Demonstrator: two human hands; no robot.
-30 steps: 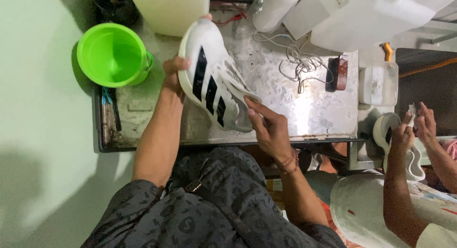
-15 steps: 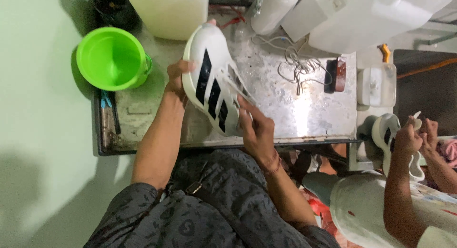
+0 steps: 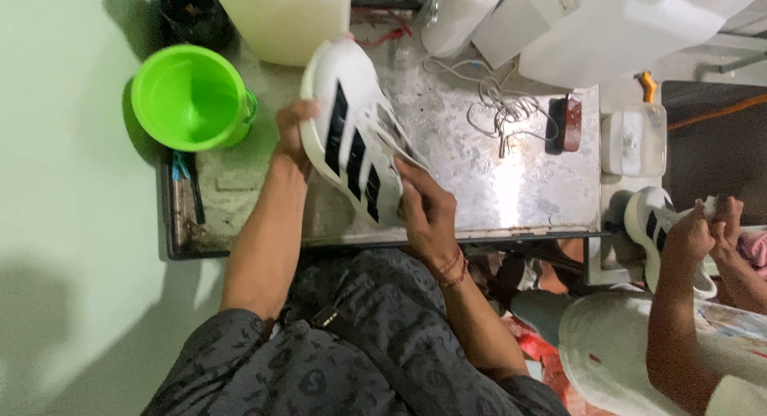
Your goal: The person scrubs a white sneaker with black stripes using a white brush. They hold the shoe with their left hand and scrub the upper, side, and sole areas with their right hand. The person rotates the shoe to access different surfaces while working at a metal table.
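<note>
Metal bench point(image 3: 511, 184): L hand point(image 3: 292, 132) grip clamping white striped shoe point(image 3: 355, 136), R hand point(image 3: 427, 216) fingers pinching its side.

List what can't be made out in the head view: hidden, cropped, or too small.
- White sneaker with black stripes: its far side and sole are turned away from the head view.
- Right hand: fingertips hidden against the sneaker; whatever they pinch is unclear.
- Left hand: fingers wrap behind the sneaker, unseen.
- Green bucket: contents unreadable.
- Co-worker's second sneaker: partly covered by that person's hands.
- White containers: cropped by the top edge.
</note>
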